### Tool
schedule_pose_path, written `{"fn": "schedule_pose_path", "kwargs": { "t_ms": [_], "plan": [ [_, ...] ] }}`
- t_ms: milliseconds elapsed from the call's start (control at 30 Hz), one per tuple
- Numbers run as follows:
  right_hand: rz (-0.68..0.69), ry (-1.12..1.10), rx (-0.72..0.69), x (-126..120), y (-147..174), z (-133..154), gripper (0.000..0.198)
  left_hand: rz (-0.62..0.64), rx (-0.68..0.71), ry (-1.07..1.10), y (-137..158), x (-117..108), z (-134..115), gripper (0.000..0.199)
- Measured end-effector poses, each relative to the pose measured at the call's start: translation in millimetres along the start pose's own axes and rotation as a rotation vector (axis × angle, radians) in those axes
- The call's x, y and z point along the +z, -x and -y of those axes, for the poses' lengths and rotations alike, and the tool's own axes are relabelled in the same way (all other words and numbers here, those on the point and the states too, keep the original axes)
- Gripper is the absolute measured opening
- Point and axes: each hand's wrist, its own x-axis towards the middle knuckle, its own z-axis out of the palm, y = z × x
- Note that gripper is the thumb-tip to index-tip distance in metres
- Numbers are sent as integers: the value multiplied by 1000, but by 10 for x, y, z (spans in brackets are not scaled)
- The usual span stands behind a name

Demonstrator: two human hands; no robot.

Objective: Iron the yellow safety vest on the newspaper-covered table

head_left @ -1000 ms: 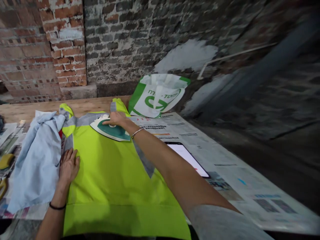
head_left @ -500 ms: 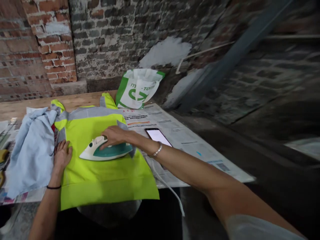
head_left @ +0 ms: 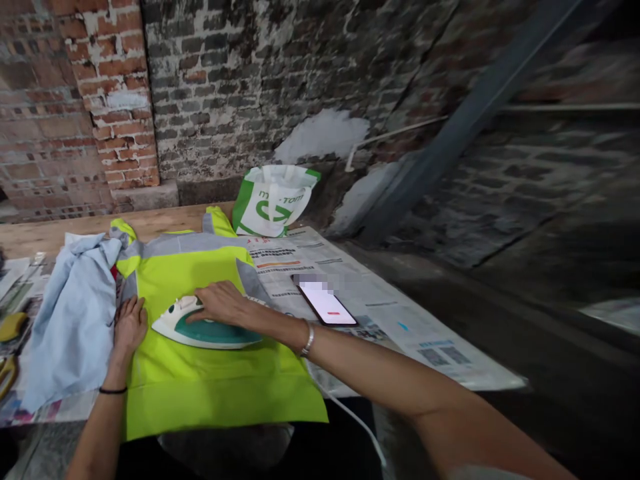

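A bright yellow-green shirt (head_left: 190, 267) with grey panels lies spread out, its hem overhanging the table's front edge. My right hand (head_left: 223, 303) is wrapped round the handle of a white and teal clothes iron (head_left: 210, 333). The iron rests on the middle of the shirt, its pointed tip facing left. My left hand (head_left: 131, 323) lies flat with fingers extended on the shirt's left edge, beside a crumpled light blue cloth (head_left: 73, 327). From behind the iron, a white cord (head_left: 357, 420) runs down over the table edge.
Newspaper (head_left: 400, 320) covers the tabletop, with a lit phone (head_left: 325, 303) right of the shirt. A white and green bag (head_left: 275, 203) stands at the back by the brick wall (head_left: 225, 87). Yellow-handled scissors (head_left: 7, 373) lie far left. A slanted grey beam (head_left: 470, 120) rises at right.
The iron in my right hand has slid slightly left across the shirt. My left hand stays at the shirt's edge. My view has tilted up a little, and more of the phone shows.
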Motion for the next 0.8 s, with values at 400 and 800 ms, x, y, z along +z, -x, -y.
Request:
{"fn": "schedule_pose_path", "kwargs": {
  "t_ms": [400,800],
  "plan": [
    [-118,-8,55,53,-792,-150,70,9,15,-14,28,52,46,50],
    [-232,-39,217,-8,-1689,-984,72,2,54,-109,71,-2,-14,56]
  ]
}}
